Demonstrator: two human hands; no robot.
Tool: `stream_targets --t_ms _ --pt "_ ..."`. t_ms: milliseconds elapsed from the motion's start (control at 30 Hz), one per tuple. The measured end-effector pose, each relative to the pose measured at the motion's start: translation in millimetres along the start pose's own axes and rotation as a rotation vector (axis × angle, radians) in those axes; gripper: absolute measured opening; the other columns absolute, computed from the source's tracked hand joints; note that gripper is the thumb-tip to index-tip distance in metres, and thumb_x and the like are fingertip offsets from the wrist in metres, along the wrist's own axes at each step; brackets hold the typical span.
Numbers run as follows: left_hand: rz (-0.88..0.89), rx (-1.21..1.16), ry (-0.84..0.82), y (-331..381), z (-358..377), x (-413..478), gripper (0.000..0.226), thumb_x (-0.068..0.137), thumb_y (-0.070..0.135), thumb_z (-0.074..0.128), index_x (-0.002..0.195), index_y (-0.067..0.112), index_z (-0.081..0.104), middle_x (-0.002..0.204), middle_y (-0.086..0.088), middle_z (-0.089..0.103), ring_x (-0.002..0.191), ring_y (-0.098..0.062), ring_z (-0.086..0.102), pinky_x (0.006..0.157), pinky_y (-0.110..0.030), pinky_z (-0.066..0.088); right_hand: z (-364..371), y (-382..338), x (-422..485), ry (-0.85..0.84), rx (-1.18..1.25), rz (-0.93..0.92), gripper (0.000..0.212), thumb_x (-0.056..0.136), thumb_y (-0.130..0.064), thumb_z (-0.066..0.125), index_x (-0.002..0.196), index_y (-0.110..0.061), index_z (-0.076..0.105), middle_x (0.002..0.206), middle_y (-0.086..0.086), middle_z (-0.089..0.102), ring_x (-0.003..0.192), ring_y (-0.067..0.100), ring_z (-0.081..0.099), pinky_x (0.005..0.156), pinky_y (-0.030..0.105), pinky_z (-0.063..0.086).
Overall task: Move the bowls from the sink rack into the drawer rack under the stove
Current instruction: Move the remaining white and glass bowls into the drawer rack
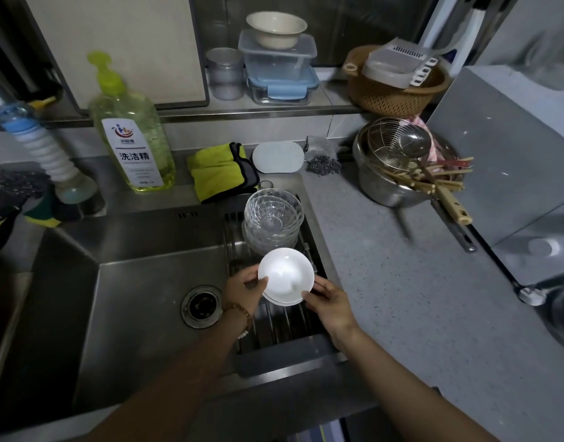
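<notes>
A small stack of white bowls (285, 275) sits between my two hands over the metal sink rack (274, 323) at the right side of the sink. My left hand (242, 290) grips the stack's left rim, and my right hand (330, 303) holds its right edge. Behind it on the same rack stands a stack of clear glass bowls (272, 220). The drawer rack and the stove are out of view.
The steel sink basin (140, 311) with its drain (202, 306) lies to the left. A dish soap bottle (131, 129), a yellow cloth (220, 170) and a faucet hose (48, 154) stand behind it. A steel pot with utensils (402, 173) sits on the grey counter (417, 298) to the right.
</notes>
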State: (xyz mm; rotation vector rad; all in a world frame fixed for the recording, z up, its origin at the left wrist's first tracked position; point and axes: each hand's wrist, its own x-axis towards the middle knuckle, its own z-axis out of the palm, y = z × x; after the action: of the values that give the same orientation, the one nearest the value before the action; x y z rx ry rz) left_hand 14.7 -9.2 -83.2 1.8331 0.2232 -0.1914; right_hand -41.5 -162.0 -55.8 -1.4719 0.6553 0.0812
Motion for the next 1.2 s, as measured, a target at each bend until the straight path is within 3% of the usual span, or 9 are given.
stream_targets --t_ms 167,300,400,567,700,867,933,1033,1200 --pt "-0.008 -0.008 -0.022 -2 1 0 0.036 0.078 -0.005 0.065 0.114 -0.001 0.063 0.111 -0.02 0.068 0.102 -0.025 0.063 0.082 -0.023 0.046 1 3 6 0.039 -0.092 0.003 0.041 0.08 0.01 0.061 0.121 0.004 0.057 0.118 0.02 0.064 0.113 0.032 0.06 0.099 0.042 0.048" --pt "-0.038 0.024 -0.037 -3 2 5 0.04 0.078 -0.001 0.067 0.117 0.0 0.06 0.113 -0.018 0.065 0.1 -0.025 0.059 0.083 -0.025 0.043 -2 3 6 0.089 -0.332 -0.071 0.038 0.079 -0.007 0.07 0.115 -0.002 0.061 0.106 0.016 0.069 0.095 0.024 0.065 0.089 0.034 0.052" --pt "-0.13 -0.006 -0.1 -3 5 9 0.053 0.08 0.005 0.067 0.129 0.004 0.047 0.127 -0.015 0.056 0.108 -0.025 0.055 0.09 -0.031 0.045 -2 5 8 0.067 -0.438 -0.013 0.049 0.079 -0.023 0.071 0.122 -0.008 0.055 0.107 0.013 0.069 0.097 0.025 0.065 0.087 0.043 0.054" --pt "-0.43 -0.108 -0.341 1 10 16 0.051 0.092 0.015 0.053 0.139 0.016 0.033 0.139 -0.011 0.046 0.114 -0.033 0.055 0.08 -0.044 0.053 13 7 10 -0.01 -0.263 0.107 0.049 0.087 -0.021 0.061 0.132 -0.017 0.043 0.119 0.009 0.057 0.107 0.029 0.059 0.069 0.034 0.057" --pt "-0.545 -0.194 -0.363 4 14 19 0.054 0.092 0.001 0.042 0.141 0.018 0.029 0.144 -0.013 0.039 0.122 -0.04 0.049 0.081 -0.043 0.049 19 17 14 0.048 -0.205 0.021 0.045 0.084 -0.014 0.062 0.128 -0.017 0.05 0.119 0.011 0.063 0.11 0.028 0.06 0.09 0.051 0.052" --pt "-0.484 -0.234 -0.377 12 4 3 0.061 0.089 -0.004 0.042 0.141 0.026 0.027 0.145 -0.01 0.037 0.123 -0.04 0.047 0.084 -0.044 0.05 17 16 1 0.059 -0.128 -0.036 0.043 0.083 -0.007 0.058 0.122 -0.026 0.055 0.116 0.005 0.065 0.111 0.025 0.06 0.094 0.05 0.051" --pt "-0.407 -0.264 -0.425 22 -5 -9 0.053 0.091 0.007 0.049 0.135 0.033 0.032 0.141 -0.007 0.04 0.118 -0.036 0.053 0.085 -0.04 0.053 14 7 -12 0.049 -0.087 -0.079 0.04 0.084 -0.008 0.059 0.114 -0.035 0.057 0.115 0.0 0.066 0.111 0.023 0.06 0.093 0.05 0.051" --pt "-0.263 -0.283 -0.478 44 -12 -31 0.038 0.091 0.029 0.053 0.124 0.04 0.036 0.136 -0.001 0.045 0.108 -0.027 0.06 0.081 -0.035 0.057 4 -15 -36 0.033 -0.004 -0.124 0.038 0.087 -0.007 0.059 0.119 -0.027 0.058 0.116 -0.002 0.066 0.108 0.018 0.062 0.091 0.043 0.054" --pt "-0.17 -0.305 -0.536 91 2 -66 0.044 0.093 0.052 0.025 0.134 0.034 0.031 0.127 -0.002 0.047 0.1 -0.025 0.061 0.077 -0.035 0.058 -37 -60 -90 0.07 0.064 -0.222 0.034 0.088 -0.006 0.057 0.118 -0.022 0.057 0.106 -0.004 0.066 0.093 0.011 0.065 0.067 0.02 0.058"
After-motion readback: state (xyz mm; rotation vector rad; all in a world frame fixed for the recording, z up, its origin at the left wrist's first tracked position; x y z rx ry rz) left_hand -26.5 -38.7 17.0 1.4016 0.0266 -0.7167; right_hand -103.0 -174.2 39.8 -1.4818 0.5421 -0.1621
